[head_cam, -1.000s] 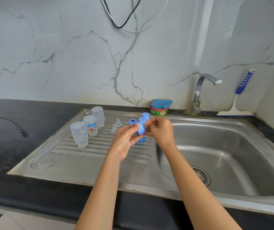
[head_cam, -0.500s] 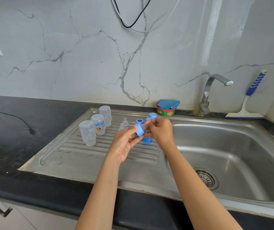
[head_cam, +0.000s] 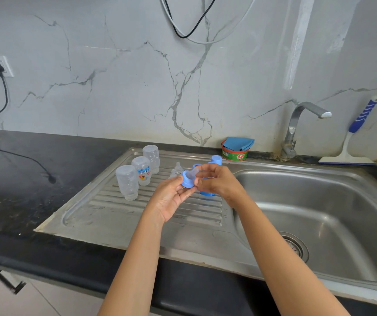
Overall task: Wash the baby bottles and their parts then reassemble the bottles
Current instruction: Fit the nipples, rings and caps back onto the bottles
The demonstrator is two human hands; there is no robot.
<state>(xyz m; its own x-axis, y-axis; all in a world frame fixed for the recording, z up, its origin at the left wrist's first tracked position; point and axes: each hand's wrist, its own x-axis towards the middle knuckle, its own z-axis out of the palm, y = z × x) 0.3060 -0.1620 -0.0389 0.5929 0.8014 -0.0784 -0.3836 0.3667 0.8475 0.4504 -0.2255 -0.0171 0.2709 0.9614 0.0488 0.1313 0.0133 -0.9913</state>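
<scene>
We see the left hand [head_cam: 174, 198] turned palm up, its fingers curled round the rim of a round blue plastic screw ring [head_cam: 186, 180], which it holds above the ribbed drainboard [head_cam: 114, 215] of a brushed stainless-steel sink. A soft, translucent silicone teat [head_cam: 194, 173] pokes through that screw ring, and the right hand [head_cam: 220, 182] pinches the teat between thumb and fingertips. On the drainboard's ridges, just left of the hands, three clear plastic bottles [head_cam: 142, 171] stand neck down in a slanting row. The middle one carries a colourful print. Behind the hands sit small loose teats [head_cam: 178, 168], so glassy that we cannot count them with certainty. A domed blue cap [head_cam: 216, 159] shows above the right knuckles, and another blue piece [head_cam: 207, 193] lies under that hand, mostly covered, so we cannot tell its shape. The deep basin [head_cam: 331, 213] lies to the right under a curved chrome tap [head_cam: 297, 124]. Beside the tap a round green-and-red tub [head_cam: 234, 155] holds a folded blue cloth. A squeegee [head_cam: 354, 135] with a blue-and-white ribbed handle leans against the veined marble wall, on the speckled black counter [head_cam: 23, 183].
</scene>
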